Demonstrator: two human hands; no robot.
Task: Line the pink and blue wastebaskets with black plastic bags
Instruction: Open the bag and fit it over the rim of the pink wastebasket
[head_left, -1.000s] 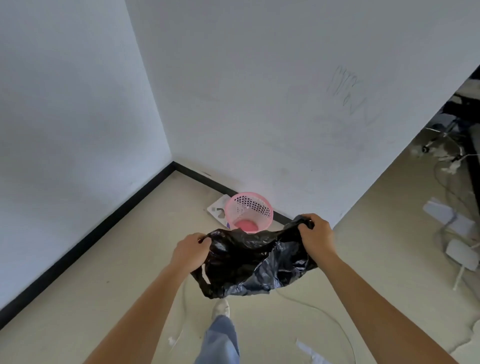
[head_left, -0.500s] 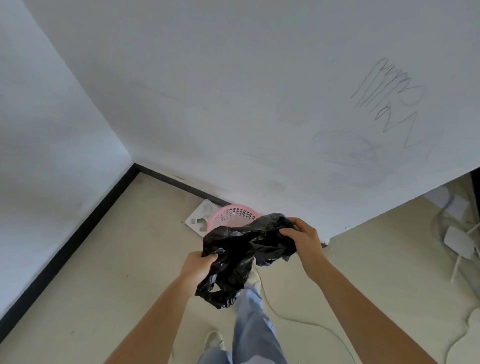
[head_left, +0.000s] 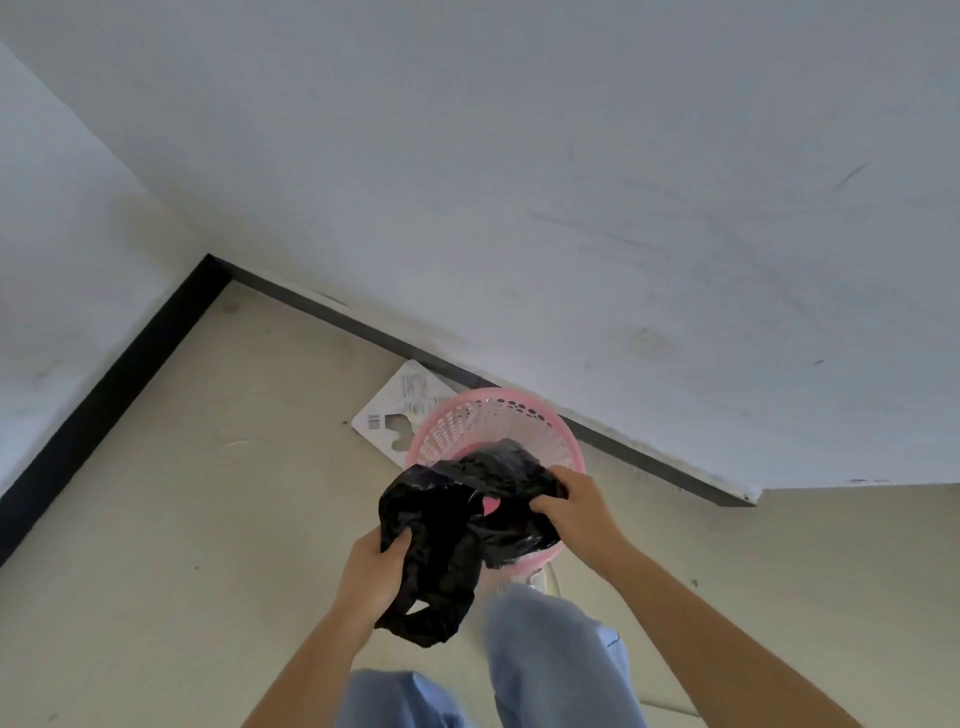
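Note:
A pink perforated wastebasket (head_left: 488, 421) stands on the floor against the wall's black skirting. A crumpled black plastic bag (head_left: 457, 525) hangs over its near rim, partly above the opening. My left hand (head_left: 376, 564) grips the bag's lower left part. My right hand (head_left: 576, 506) holds the bag's right edge over the basket. A loose strip of the bag dangles below my left hand. No blue wastebasket is in view.
A white cardboard sheet (head_left: 397, 410) lies flat on the floor behind the basket's left side. Two white walls meet at a corner (head_left: 208, 257) to the far left. My legs in light blue trousers (head_left: 550, 654) stand just in front of the basket.
I have stepped closer to the pink basket, which now looks larger and sits right under my hands. The bag has come down over its near rim, and my hands are closer together.

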